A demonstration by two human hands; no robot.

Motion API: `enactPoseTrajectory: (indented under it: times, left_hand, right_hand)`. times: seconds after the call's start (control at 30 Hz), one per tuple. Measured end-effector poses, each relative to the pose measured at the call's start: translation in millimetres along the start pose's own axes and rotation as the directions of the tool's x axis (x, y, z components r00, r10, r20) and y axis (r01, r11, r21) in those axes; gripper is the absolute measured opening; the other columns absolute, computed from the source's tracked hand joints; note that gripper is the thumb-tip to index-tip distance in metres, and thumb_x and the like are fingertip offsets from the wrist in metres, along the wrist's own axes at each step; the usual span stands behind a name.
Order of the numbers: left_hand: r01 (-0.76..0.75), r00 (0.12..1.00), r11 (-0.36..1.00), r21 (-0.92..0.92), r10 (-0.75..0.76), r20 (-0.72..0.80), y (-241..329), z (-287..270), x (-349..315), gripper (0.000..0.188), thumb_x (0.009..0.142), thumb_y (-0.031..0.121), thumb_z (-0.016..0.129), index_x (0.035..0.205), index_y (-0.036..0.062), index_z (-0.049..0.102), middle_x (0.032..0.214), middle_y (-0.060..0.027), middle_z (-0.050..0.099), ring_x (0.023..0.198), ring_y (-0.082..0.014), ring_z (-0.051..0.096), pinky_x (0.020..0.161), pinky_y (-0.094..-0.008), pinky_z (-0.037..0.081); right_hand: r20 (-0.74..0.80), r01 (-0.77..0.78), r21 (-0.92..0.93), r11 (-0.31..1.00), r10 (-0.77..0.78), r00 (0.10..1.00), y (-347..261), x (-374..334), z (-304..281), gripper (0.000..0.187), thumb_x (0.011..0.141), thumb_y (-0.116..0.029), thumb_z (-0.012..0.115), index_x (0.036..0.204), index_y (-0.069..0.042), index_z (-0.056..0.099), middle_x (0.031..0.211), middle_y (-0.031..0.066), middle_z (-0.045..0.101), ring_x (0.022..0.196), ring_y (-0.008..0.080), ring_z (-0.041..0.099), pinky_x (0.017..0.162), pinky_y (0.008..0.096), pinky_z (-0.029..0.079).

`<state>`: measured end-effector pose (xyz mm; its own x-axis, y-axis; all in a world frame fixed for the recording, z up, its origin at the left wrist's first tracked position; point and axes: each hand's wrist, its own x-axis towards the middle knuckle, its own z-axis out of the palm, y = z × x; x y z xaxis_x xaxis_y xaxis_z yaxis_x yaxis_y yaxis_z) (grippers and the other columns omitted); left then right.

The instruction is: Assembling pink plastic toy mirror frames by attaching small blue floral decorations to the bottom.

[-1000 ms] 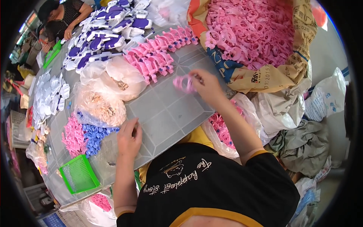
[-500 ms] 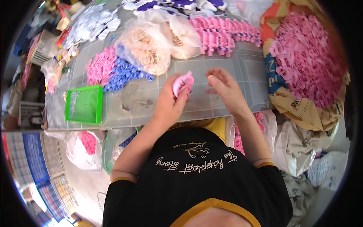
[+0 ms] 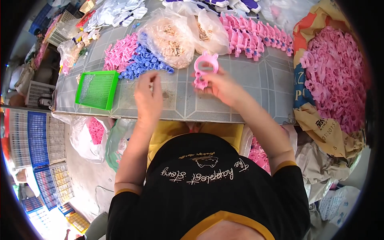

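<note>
My right hand [image 3: 225, 87] grips a pink plastic piece [image 3: 216, 63] with a large ring, two small ear-like points and a smaller shaped end. The ring stands clear of the fingers. My left hand [image 3: 148, 98] is over the table just below a pile of small blue plastic parts [image 3: 146, 63]. Its fingers are bent, with a small gap showing between them and no object seen there. Beside the blue parts lies a pile of small pink parts [image 3: 121, 54].
A green tray [image 3: 113, 91] sits at the table's left front. Behind the piles are clear bags of small pale pieces [image 3: 172, 46], and rows of pink assembled pieces [image 3: 250, 40] lie to their right. A large sack [image 3: 300, 86] full of pink parts stands at the right.
The pink piece has passed from my left hand to my right. My left hand has moved left toward the blue parts, and the view has shifted.
</note>
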<state>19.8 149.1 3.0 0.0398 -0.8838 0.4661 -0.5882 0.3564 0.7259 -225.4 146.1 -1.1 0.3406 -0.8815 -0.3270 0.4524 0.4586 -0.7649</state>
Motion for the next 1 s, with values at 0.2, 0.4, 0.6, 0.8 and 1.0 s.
enactPoseTrajectory:
  times: [0.2, 0.4, 0.6, 0.8, 1.0]
  left_hand:
    - [0.015, 0.997, 0.976, 0.218, -0.032, 0.076, -35.4, 32.8, 17.9, 0.014, 0.089, 0.018, 0.074, 0.087, 0.0042, 0.074, 0.094, -0.0133, 0.071, 0.09, -0.0346, 0.065, 0.08, -0.0455, 0.05]
    - [0.008, 0.999, 0.967, 0.255, -0.02, 0.047, -29.8, 44.8, 13.5, 0.016, 0.087, 0.022, 0.076, 0.089, 0.0058, 0.074, 0.089, -0.011, 0.069, 0.089, -0.0318, 0.065, 0.08, -0.0455, 0.05]
    - [0.1, 0.995, 0.995, -0.027, -0.101, -0.007, -18.7, 31.5, 7.8, 0.013, 0.087, 0.012, 0.076, 0.096, 0.0031, 0.076, 0.091, -0.0124, 0.074, 0.088, -0.0282, 0.07, 0.082, -0.0396, 0.053]
    - [0.117, 0.982, 0.981, -0.155, -0.091, 0.165, 32.2, 33.9, 30.9, 0.015, 0.083, 0.007, 0.078, 0.097, 0.0018, 0.076, 0.089, -0.012, 0.075, 0.085, -0.025, 0.071, 0.078, -0.0355, 0.055]
    - [0.017, 0.99, 0.989, -0.146, 0.004, 0.144, 29.2, 50.6, 35.7, 0.014, 0.083, 0.004, 0.08, 0.095, -0.0007, 0.075, 0.087, -0.0064, 0.074, 0.08, -0.0126, 0.065, 0.075, -0.0274, 0.05]
  right_hand:
    - [0.188, 0.044, 0.195, 0.98, -0.081, 0.979, -19.0, 30.4, 2.3, 0.053, 0.098, -0.001, 0.057, 0.148, -0.009, 0.04, 0.136, 0.0202, 0.061, 0.125, 0.0354, 0.063, 0.104, 0.0535, 0.055]
    - [0.161, 0.143, 0.106, 0.984, -0.159, 0.974, -3.9, 38.6, -16.5, 0.053, 0.1, 0.001, 0.055, 0.15, -0.01, 0.042, 0.141, 0.0151, 0.057, 0.13, 0.0322, 0.06, 0.108, 0.0511, 0.053]
    - [0.24, 0.19, 0.083, 0.978, -0.204, 0.949, -4.7, 45.0, -14.8, 0.053, 0.102, -0.001, 0.057, 0.151, -0.013, 0.042, 0.141, 0.0092, 0.057, 0.128, 0.0258, 0.061, 0.108, 0.0443, 0.053]
    - [0.266, 0.276, -0.032, 0.961, -0.258, 0.929, 0.1, 43.7, -13.1, 0.05, 0.101, 0.001, 0.06, 0.147, -0.012, 0.047, 0.137, 0.0081, 0.062, 0.124, 0.0188, 0.062, 0.107, 0.0365, 0.051]
    - [0.278, 0.344, -0.14, 0.928, -0.297, 0.913, 1.6, 49.3, -20.1, 0.047, 0.101, 0.0, 0.06, 0.145, -0.011, 0.051, 0.133, 0.0071, 0.064, 0.123, 0.0179, 0.062, 0.105, 0.0363, 0.051]
